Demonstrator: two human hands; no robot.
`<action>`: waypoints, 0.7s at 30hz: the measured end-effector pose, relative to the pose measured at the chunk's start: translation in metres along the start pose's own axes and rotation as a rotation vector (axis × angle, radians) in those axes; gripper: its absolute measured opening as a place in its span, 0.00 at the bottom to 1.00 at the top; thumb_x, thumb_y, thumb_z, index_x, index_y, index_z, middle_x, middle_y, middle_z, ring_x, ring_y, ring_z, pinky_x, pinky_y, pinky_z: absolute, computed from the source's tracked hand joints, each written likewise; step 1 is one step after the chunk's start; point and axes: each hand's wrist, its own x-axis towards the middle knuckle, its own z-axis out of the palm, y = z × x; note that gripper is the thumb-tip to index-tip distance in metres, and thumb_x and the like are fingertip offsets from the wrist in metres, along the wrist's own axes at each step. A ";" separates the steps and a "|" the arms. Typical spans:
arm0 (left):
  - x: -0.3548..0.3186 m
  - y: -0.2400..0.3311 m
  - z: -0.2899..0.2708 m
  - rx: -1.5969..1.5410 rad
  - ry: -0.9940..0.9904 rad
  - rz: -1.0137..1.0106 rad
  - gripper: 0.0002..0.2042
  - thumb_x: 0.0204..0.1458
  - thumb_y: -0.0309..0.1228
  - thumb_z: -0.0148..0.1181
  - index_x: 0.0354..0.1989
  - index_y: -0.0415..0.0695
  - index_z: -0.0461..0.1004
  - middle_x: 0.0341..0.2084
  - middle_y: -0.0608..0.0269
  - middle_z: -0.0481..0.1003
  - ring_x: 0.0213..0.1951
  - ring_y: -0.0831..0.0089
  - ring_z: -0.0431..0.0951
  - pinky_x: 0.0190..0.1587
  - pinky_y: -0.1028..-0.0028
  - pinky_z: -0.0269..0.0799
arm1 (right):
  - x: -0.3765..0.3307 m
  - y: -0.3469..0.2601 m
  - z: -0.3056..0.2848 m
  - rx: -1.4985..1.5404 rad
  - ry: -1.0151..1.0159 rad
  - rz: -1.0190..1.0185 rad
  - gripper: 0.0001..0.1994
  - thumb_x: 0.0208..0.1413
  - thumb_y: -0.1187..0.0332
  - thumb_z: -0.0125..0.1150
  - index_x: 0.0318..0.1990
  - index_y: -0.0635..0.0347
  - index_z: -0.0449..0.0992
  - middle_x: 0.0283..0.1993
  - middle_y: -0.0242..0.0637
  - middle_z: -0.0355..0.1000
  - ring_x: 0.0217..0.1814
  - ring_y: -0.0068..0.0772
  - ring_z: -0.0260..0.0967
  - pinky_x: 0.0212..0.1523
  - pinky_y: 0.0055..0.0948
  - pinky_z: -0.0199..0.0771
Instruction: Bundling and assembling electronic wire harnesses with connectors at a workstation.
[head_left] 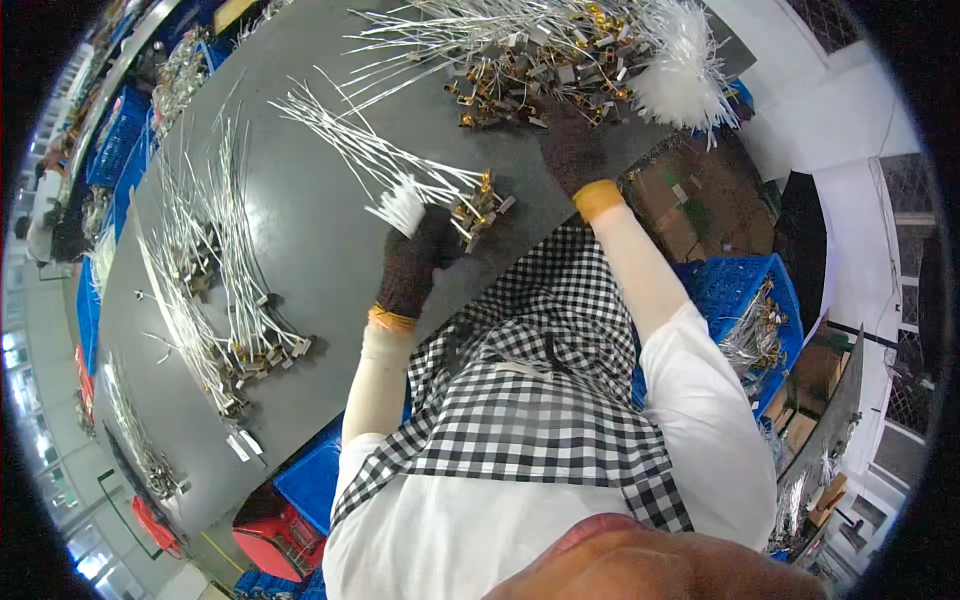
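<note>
My left hand (418,262), in a dark knit glove with an orange cuff, is closed around a bunch of short white plastic strips (402,206). Against its fingers lie the ends of a small group of white wires (375,150), tipped with brass-coloured and grey metal parts (482,212). Farther right, my right hand (573,150) wears a matching glove and reaches into the near edge of a large heap of wired metal parts (550,85). Its fingertips blend into the dark parts, so its grip is hidden.
A thick bundle of white strips (680,85) lies at the heap's right end. More wire bundles (235,300) spread over the grey table (320,240) at left. A blue crate (745,290) of parts stands by my right side, and a red container (280,535) sits below the table's near edge.
</note>
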 end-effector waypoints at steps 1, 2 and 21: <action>-0.001 0.003 0.008 -0.004 -0.070 0.005 0.12 0.59 0.39 0.58 0.38 0.42 0.76 0.22 0.67 0.72 0.20 0.78 0.69 0.22 0.77 0.62 | 0.008 0.003 0.006 0.005 0.004 -0.004 0.16 0.57 0.70 0.49 0.53 0.61 0.74 0.55 0.53 0.70 0.59 0.51 0.67 0.58 0.46 0.69; -0.001 0.004 0.017 -0.007 -0.148 0.009 0.12 0.59 0.38 0.59 0.43 0.41 0.76 0.24 0.67 0.74 0.22 0.78 0.71 0.23 0.77 0.64 | 0.011 0.009 0.013 -0.056 -0.038 -0.044 0.16 0.57 0.71 0.48 0.51 0.60 0.75 0.55 0.53 0.70 0.60 0.52 0.66 0.58 0.46 0.68; 0.036 -0.109 0.146 0.773 -0.512 0.594 0.16 0.51 0.30 0.63 0.49 0.44 0.74 0.43 0.54 0.77 0.46 0.60 0.77 0.51 0.67 0.72 | -0.285 0.081 -0.135 0.554 -0.394 0.301 0.13 0.53 0.64 0.61 0.41 0.63 0.75 0.38 0.42 0.73 0.40 0.40 0.71 0.41 0.36 0.71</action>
